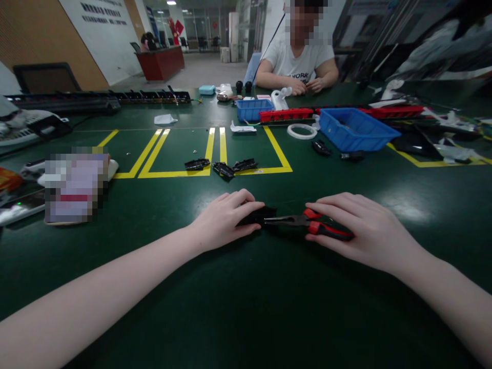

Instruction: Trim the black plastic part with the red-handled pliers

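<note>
Pressing flat, the left hand point(226, 218) pins a small black plastic part point(258, 215) to the green table point(246, 307), while the right hand point(361, 228) closes on red-handled pliers point(303, 221) — tips meeting it. Probably a pinching step; steadiness comes next. Farther off, similar black pieces point(223, 166) and a blue plastic bin point(355, 128).

We are seeing bare green table point(238, 307) lying open all around our left hand point(225, 220) and right hand point(361, 228). Ahead, three black parts point(221, 166) are sitting on the yellow lines, with open lanes between them. Farther right, a blue bin point(355, 128), a white ring point(302, 131) and small black pieces point(321, 147) are crowding the way. A pixelated packet point(75, 184) is blocking the left.
</note>
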### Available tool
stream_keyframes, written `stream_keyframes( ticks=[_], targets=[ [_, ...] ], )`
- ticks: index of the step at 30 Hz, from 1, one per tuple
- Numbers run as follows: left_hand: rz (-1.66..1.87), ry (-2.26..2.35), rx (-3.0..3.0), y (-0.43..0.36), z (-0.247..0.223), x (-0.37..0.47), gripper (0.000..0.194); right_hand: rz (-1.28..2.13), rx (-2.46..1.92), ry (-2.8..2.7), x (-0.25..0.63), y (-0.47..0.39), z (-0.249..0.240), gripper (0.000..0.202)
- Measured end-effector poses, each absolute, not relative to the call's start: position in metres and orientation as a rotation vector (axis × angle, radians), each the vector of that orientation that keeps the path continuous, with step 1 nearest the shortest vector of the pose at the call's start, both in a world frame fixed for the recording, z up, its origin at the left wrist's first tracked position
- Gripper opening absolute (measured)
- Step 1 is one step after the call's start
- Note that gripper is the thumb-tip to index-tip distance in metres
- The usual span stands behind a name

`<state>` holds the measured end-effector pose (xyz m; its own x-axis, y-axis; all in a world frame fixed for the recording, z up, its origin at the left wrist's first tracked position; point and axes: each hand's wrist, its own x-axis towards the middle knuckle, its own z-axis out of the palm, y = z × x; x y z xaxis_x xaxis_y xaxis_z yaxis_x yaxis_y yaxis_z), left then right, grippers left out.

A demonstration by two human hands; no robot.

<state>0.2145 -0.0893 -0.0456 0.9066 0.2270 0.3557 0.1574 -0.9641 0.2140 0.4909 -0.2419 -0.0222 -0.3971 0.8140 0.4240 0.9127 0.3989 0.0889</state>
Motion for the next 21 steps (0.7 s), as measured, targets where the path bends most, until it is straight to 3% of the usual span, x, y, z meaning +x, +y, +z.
stream_keyframes(
  ticks=[21],
  targets=[
    [0.481,0.354,2.869,-0.0899,-0.0434,0.2169,0.04,-0.405,-1.495,-2.412,0.4872,-0.238,-0.0205,0.039]
  ],
)
